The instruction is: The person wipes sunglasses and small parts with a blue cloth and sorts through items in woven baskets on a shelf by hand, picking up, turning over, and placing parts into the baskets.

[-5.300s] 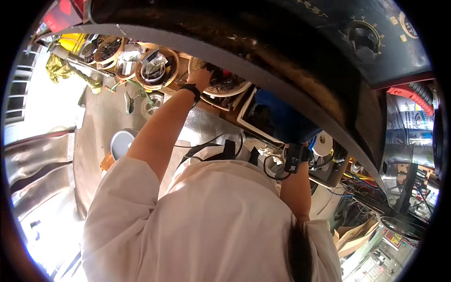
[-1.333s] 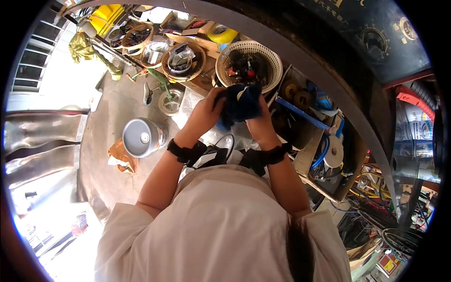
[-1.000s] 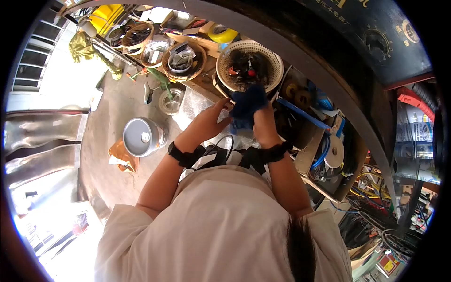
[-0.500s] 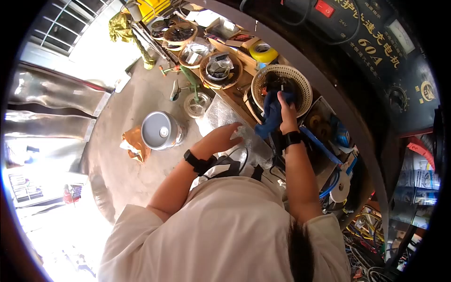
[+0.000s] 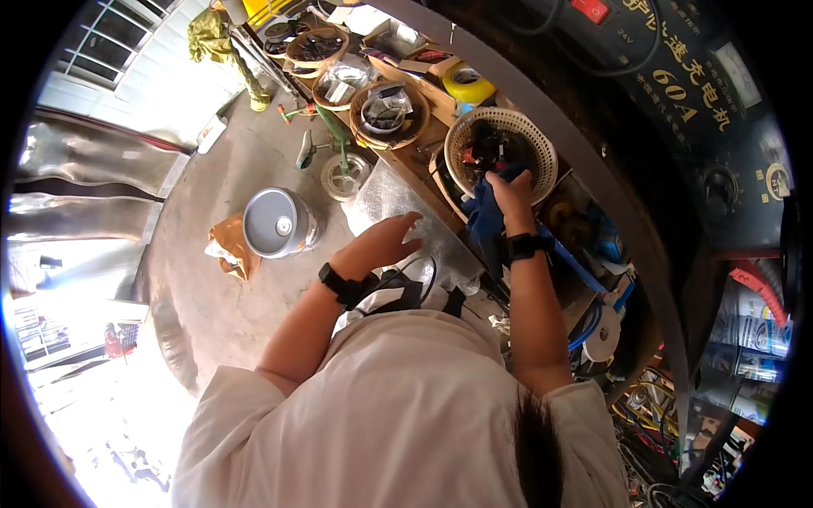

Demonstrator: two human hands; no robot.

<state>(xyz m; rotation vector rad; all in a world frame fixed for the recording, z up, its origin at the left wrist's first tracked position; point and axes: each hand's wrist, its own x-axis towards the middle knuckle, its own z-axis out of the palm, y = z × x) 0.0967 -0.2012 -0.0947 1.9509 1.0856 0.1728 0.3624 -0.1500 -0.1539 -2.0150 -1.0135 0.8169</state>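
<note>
A dark blue cloth [image 5: 483, 213] is bunched in my right hand [image 5: 511, 201], which is closed on it at the near rim of a cream plastic basket [image 5: 549, 159]. Dark small items and a bit of red show inside that basket; I cannot make out what they are. Part of the cloth hangs down past the basket's near left side. My left hand [image 5: 379, 244] hovers in front of my body with its fingers apart and nothing in it, above clear bubble wrap [image 5: 381, 199]. Both wrists wear black bands.
Round baskets [image 5: 417, 135] of small parts and a yellow tape roll [image 5: 471, 85] line the bench. A grey-lidded bucket [image 5: 269, 222] and a brown paper bag [image 5: 232, 247] stand on the floor at left. A dark charger box [image 5: 677, 102] overhangs at upper right.
My right hand has drawn the blue cloth back toward the basket's near rim, so more of the basket's contents shows. My left hand stays raised and open. The view has shifted slightly.
</note>
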